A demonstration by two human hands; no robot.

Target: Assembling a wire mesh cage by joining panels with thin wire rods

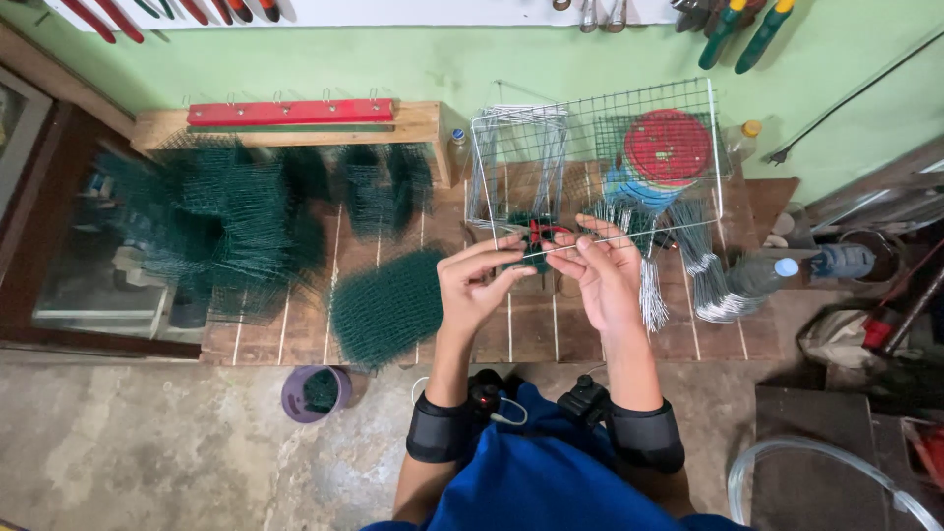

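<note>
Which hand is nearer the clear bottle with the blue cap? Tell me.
Right. The right hand is beside the wire cage, closer to the bottle; the left hand is farther.

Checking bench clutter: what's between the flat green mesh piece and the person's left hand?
Head view: only bare wooden bench slats between green mesh piece and left hand.

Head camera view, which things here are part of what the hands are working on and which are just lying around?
In hand:
- left hand
- right hand
- wire cage
- thin wire

Lying about:
- green mesh
- mesh pile
- red disc
- wire bundles
- purple cup
- bottle
- clear hose
</note>
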